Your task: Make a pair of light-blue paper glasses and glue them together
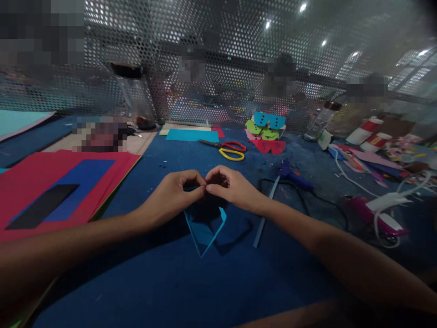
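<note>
Over the dark blue tabletop, my left hand [182, 190] and my right hand [231, 187] meet with thumbs and index fingers pinched together, fingertips touching. From beneath them a folded light-blue paper piece [202, 234] hangs down to a point, its right end bent into a small flap. Both pinches appear to be on its upper part, though my fingers hide the exact grip. To the right, a long pale strip [262, 230] resembling a glue stick runs from the tip of a blue hot glue gun [293, 175], passing close beside my right wrist.
Scissors [232, 150] with red and yellow handles lie beyond my hands, near blue paper [191, 135] and paper butterfly-like cutouts [269, 146]. Red sheets [119, 164] lie left. A jar [134, 98] stands behind them. Cables and a magenta-and-white device [378, 216] lie right.
</note>
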The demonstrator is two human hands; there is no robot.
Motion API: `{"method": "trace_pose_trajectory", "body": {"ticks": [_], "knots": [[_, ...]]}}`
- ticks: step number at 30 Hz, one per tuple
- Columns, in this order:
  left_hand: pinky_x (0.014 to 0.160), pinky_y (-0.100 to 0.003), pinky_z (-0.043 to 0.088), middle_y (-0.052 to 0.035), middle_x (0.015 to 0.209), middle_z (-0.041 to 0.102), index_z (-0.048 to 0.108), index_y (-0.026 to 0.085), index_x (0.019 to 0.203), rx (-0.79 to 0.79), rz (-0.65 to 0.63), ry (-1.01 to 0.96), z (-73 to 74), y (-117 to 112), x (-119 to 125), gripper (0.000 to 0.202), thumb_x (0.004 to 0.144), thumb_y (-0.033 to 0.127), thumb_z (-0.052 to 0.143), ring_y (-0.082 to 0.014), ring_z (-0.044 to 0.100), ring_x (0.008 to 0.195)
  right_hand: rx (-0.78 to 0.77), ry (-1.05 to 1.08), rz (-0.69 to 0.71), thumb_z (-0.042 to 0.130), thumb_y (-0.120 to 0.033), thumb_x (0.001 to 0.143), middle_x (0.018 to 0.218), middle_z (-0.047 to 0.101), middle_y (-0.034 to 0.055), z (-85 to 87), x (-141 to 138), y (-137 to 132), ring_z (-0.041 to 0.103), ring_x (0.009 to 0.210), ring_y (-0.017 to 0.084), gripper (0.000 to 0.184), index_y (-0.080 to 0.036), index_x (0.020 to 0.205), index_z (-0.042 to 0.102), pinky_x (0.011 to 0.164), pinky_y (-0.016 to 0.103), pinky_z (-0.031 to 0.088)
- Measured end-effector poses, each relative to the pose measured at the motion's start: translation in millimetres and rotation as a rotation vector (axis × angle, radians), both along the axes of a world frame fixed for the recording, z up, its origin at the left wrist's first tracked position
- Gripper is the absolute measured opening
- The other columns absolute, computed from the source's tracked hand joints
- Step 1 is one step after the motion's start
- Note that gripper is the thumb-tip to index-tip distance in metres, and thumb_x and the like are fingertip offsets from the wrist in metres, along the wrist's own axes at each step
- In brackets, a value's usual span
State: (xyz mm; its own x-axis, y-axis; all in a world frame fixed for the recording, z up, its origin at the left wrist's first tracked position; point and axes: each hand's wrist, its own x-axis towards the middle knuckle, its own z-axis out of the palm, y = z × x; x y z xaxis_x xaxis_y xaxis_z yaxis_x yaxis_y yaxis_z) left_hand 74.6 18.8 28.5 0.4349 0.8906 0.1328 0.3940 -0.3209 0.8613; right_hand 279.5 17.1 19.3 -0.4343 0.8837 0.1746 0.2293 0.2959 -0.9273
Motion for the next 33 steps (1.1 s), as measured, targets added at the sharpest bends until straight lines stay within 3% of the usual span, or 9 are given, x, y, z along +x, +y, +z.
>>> {"method": "trace_pose_trajectory", "body": {"ticks": [13, 24, 33], "knots": [[0.068, -0.028, 0.048, 0.0002, 0.075, 0.071, 0.074, 0.02, 0.082, -0.015, -0.02, -0.004, 2.3, -1.3, 0.1, 0.015, 0.086, 0.032, 0.067, -0.0167, 0.065, 0.073, -0.178, 0.085, 0.065, 0.077, -0.025, 0.083, 0.104, 0.069, 0.0025, -1.8, 3.6, 6.4, 0.068, 0.097, 0.017, 0.028, -0.02, 0.105, 0.061, 0.096, 0.038, 0.053], [0.068, -0.028, 0.048, -0.0003, 0.077, 0.073, 0.076, 0.02, 0.082, 0.007, -0.012, 0.007, 1.1, -3.6, -1.3, 0.016, 0.087, 0.033, 0.068, -0.0183, 0.065, 0.075, -0.232, 0.091, 0.078, 0.077, -0.016, 0.076, 0.1, 0.07, 0.001, 3.6, 4.5, 5.1, 0.068, 0.097, 0.018, 0.033, -0.02, 0.106, 0.062, 0.098, 0.039, 0.054], [0.071, -0.028, 0.048, -0.0002, 0.079, 0.074, 0.076, 0.021, 0.083, 0.007, -0.015, 0.022, 1.7, -2.5, -1.2, 0.016, 0.086, 0.034, 0.067, -0.0189, 0.066, 0.077, -0.221, 0.077, 0.066, 0.073, -0.014, 0.079, 0.101, 0.071, 0.0018, 1.5, 3.1, 4.9, 0.069, 0.096, 0.017, 0.03, -0.019, 0.106, 0.062, 0.095, 0.038, 0.054]]}}
